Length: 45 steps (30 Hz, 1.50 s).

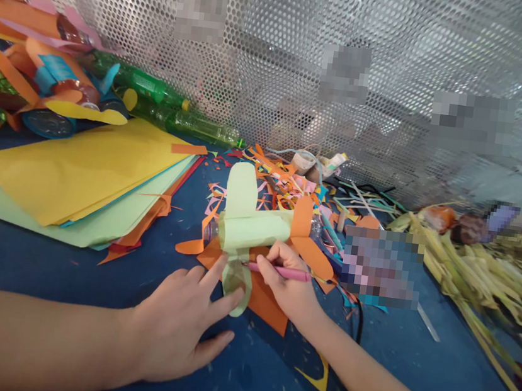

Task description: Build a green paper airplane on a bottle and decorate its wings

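A small craft plane (254, 226) lies on the blue table: a bottle wrapped in pale green paper with pale green wings and an orange tail fin. My left hand (183, 322) is spread flat, fingers pressing the near wing down onto an orange sheet (269, 304). My right hand (291, 282) is closed round a pink pen (282, 272), its tip at the wing root beside the green wrap.
A stack of yellow, green and orange paper sheets (77, 179) lies at left. Green plastic bottles (175, 115) and finished paper crafts (41, 86) sit behind it. Paper scraps (281, 182) litter the middle. Dried leaves (480, 267) lie at right. A perforated metal wall (307, 55) stands behind.
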{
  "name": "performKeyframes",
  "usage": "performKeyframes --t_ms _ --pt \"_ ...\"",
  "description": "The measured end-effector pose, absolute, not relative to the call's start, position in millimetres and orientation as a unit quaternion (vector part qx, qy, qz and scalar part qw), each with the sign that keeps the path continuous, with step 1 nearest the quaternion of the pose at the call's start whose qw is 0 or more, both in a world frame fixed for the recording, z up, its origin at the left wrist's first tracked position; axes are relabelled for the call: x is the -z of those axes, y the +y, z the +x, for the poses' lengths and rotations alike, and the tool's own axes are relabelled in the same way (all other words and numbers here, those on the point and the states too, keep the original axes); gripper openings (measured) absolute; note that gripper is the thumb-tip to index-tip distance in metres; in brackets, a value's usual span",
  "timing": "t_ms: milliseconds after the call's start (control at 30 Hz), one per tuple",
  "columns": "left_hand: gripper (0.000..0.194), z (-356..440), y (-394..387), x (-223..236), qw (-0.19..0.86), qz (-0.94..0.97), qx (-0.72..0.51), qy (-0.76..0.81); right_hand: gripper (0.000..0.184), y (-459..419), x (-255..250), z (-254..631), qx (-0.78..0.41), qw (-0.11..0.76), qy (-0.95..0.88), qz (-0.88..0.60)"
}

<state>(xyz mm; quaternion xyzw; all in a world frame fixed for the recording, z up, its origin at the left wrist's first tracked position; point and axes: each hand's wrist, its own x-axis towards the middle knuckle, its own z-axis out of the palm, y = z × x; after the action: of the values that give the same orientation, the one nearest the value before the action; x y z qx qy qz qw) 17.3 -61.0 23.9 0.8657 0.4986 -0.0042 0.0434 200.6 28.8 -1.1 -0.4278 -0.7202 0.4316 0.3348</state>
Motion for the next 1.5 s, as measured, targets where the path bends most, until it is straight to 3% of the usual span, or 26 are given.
performKeyframes --t_ms 1500 --pt "0.048 17.5 -62.3 -25.3 0.041 0.864 -0.008 0.502 0.029 28.7 1.1 202.9 -0.357 0.318 -0.750 -0.457"
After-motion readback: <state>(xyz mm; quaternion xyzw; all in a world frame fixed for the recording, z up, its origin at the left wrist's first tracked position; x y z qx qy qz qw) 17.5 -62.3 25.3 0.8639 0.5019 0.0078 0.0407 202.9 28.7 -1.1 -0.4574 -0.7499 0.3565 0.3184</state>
